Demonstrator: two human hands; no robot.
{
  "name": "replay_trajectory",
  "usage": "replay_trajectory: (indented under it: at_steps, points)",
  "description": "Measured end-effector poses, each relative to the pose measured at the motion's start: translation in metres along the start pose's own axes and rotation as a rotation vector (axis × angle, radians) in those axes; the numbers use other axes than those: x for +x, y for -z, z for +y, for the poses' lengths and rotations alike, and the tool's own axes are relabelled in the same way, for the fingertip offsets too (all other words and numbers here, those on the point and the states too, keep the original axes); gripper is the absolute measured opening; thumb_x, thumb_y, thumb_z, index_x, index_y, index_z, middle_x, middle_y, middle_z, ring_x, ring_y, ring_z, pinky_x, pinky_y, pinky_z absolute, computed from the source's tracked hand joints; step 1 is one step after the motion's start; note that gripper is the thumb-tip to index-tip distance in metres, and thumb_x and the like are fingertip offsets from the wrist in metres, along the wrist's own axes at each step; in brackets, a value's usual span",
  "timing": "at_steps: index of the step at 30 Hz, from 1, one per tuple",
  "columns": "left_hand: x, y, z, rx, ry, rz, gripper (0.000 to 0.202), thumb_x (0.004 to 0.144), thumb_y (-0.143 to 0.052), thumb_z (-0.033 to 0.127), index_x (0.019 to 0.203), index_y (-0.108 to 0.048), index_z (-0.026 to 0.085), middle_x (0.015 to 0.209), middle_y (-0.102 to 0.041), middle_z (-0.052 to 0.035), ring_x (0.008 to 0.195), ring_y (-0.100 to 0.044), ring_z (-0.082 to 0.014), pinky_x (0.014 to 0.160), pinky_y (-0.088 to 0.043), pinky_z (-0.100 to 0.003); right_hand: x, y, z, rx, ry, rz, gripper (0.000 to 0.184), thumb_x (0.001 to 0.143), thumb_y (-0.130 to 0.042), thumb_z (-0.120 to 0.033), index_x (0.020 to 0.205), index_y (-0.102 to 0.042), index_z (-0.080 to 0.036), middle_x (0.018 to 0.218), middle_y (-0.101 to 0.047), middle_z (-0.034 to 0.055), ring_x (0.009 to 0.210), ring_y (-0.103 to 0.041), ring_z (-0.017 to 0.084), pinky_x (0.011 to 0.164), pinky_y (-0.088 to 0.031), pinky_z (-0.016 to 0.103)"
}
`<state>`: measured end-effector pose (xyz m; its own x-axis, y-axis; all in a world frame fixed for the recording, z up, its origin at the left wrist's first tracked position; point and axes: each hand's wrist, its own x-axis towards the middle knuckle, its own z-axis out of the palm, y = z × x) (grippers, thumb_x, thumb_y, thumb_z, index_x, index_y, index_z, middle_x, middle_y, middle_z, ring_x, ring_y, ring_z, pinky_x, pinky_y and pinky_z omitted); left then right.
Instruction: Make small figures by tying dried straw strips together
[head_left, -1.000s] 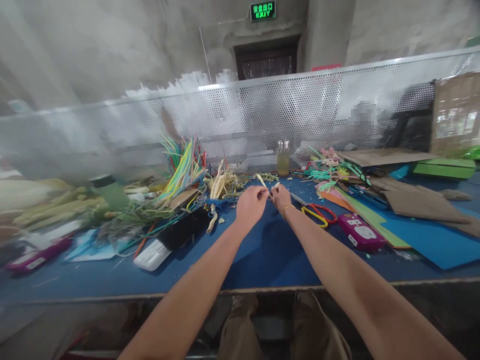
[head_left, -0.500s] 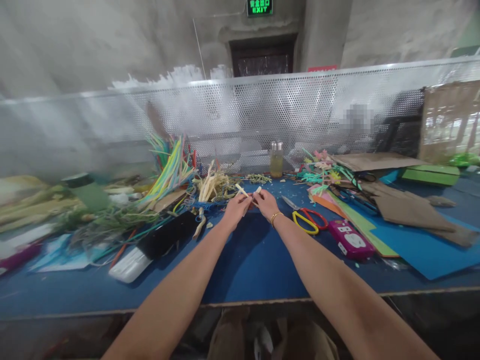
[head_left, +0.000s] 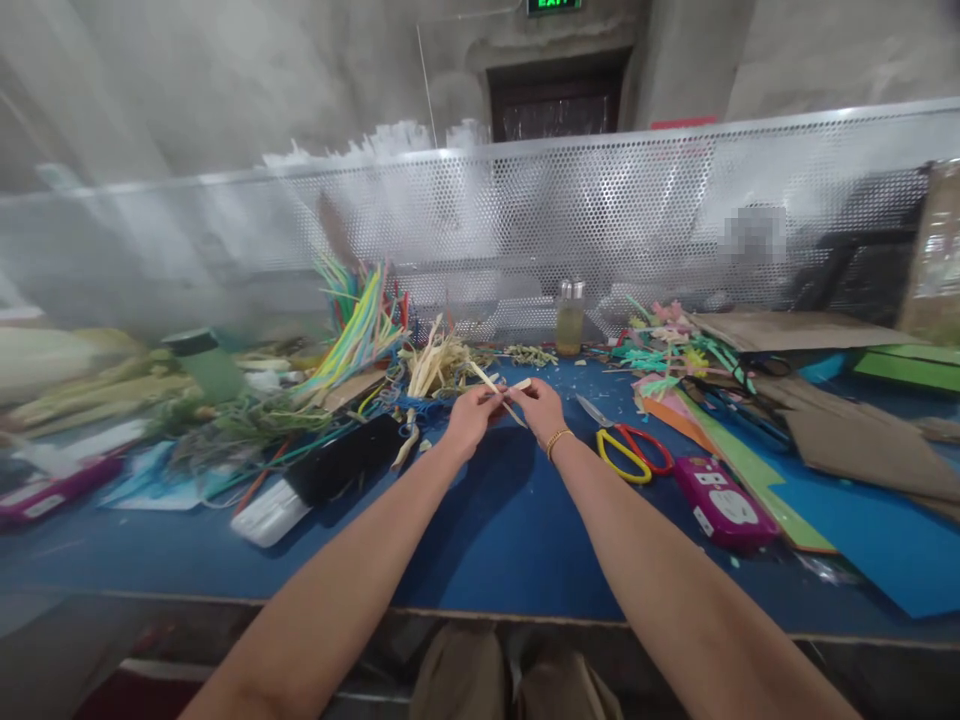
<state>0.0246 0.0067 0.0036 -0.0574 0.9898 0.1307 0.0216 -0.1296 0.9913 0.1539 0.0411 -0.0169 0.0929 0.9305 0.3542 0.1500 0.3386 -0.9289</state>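
Note:
My left hand and my right hand meet above the middle of the blue table. Both pinch pale straw-coloured strips held between them, and the strips' ends stick out past the fingers. A gold bracelet circles my right wrist. Just behind the hands lies a heap of the same pale strips. Scissors with red and yellow handles lie right of my right hand.
A fan of coloured straws stands at the back left beside a green jar. A small bottle stands against the perforated metal screen. A pink device, coloured paper sheets and cardboard cover the right side.
The camera view has shifted slightly. My hands stay together on the strips, working them between the fingers; the strips' ends have turned a little.

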Motion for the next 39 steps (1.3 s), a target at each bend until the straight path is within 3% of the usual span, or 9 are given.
replay_trajectory:
  at_steps: [3,5,9,11,13,20,25,31,39]
  points:
    - [0.005,0.003,-0.006,0.067,-0.053,0.011,0.028,0.075,-0.062,0.027,0.101,-0.069,0.017,0.083,-0.071,-0.0056,0.075,-0.064,-0.0178,0.065,-0.046,-0.026,0.001,0.008,-0.01,-0.17,0.126,0.196,0.046,0.074,-0.064,-0.046,0.109,-0.062,-0.017,0.106,-0.066,0.0101,0.094,-0.059,0.02,0.087,-0.045,0.034]
    - [0.009,0.005,-0.01,0.178,-0.132,0.003,0.022,0.073,-0.061,0.025,0.091,-0.071,0.017,0.078,-0.069,-0.0047,0.072,-0.062,-0.0177,0.064,-0.045,-0.026,0.0,0.012,-0.021,-0.353,0.266,0.145,0.048,0.075,-0.067,-0.047,0.116,-0.063,-0.023,0.119,-0.062,0.0092,0.111,-0.053,0.024,0.098,-0.037,0.04]
    - [0.014,0.007,-0.014,0.345,-0.308,-0.035,0.017,0.073,-0.055,0.023,0.075,-0.069,0.015,0.071,-0.064,-0.0025,0.067,-0.055,-0.0156,0.063,-0.043,-0.026,-0.006,0.012,-0.04,-0.56,0.402,-0.046,0.023,0.08,-0.066,-0.04,0.098,-0.072,-0.029,0.117,-0.065,0.0053,0.114,-0.049,0.026,0.099,-0.032,0.043]
    - [0.014,0.006,-0.012,0.36,-0.363,-0.049,0.018,0.075,-0.052,0.023,0.072,-0.068,0.015,0.067,-0.062,-0.0017,0.065,-0.052,-0.0146,0.062,-0.042,-0.025,-0.009,0.011,-0.046,-0.619,0.426,-0.053,0.016,0.084,-0.062,-0.038,0.088,-0.073,-0.027,0.111,-0.068,0.0051,0.111,-0.051,0.026,0.097,-0.03,0.043]
    - [0.012,0.005,-0.01,0.369,-0.388,-0.061,0.019,0.075,-0.051,0.022,0.068,-0.066,0.015,0.065,-0.061,-0.0018,0.064,-0.052,-0.0144,0.063,-0.042,-0.025,-0.01,0.013,-0.047,-0.67,0.439,-0.036,0.022,0.088,-0.057,-0.039,0.082,-0.073,-0.024,0.106,-0.07,0.0061,0.107,-0.053,0.025,0.096,-0.028,0.043]
    - [0.008,0.003,-0.005,0.386,-0.326,-0.083,0.017,0.075,-0.056,0.027,0.068,-0.067,0.016,0.066,-0.063,-0.0025,0.065,-0.055,-0.0158,0.061,-0.042,-0.025,-0.01,0.023,-0.041,-0.735,0.389,-0.07,0.031,0.092,-0.05,-0.042,0.081,-0.071,-0.023,0.094,-0.071,0.0047,0.093,-0.057,0.021,0.088,-0.028,0.038]
    - [0.008,-0.001,-0.007,0.233,-0.209,-0.122,0.019,0.075,-0.059,0.029,0.072,-0.07,0.014,0.062,-0.061,-0.0024,0.059,-0.054,-0.0147,0.06,-0.045,-0.027,-0.016,0.02,-0.044,-0.761,0.525,-0.001,0.031,0.091,-0.051,-0.035,0.068,-0.067,-0.021,0.084,-0.07,0.0042,0.09,-0.056,0.021,0.092,-0.026,0.039]
    - [0.004,-0.004,-0.008,0.356,-0.245,-0.111,0.016,0.074,-0.059,0.022,0.073,-0.073,0.014,0.065,-0.065,-0.0035,0.067,-0.059,-0.018,0.067,-0.049,-0.029,-0.019,0.023,-0.047,-0.737,0.593,0.035,0.03,0.091,-0.051,-0.034,0.07,-0.068,-0.02,0.084,-0.069,0.0054,0.09,-0.054,0.022,0.089,-0.029,0.037]
    - [0.004,-0.008,-0.016,0.227,-0.204,-0.058,0.017,0.078,-0.061,0.028,0.072,-0.071,0.015,0.063,-0.064,-0.003,0.064,-0.058,-0.0167,0.065,-0.05,-0.03,-0.014,0.025,-0.046,-0.814,0.47,-0.087,0.027,0.091,-0.05,-0.037,0.085,-0.072,-0.023,0.094,-0.072,0.005,0.094,-0.056,0.022,0.091,-0.027,0.039]
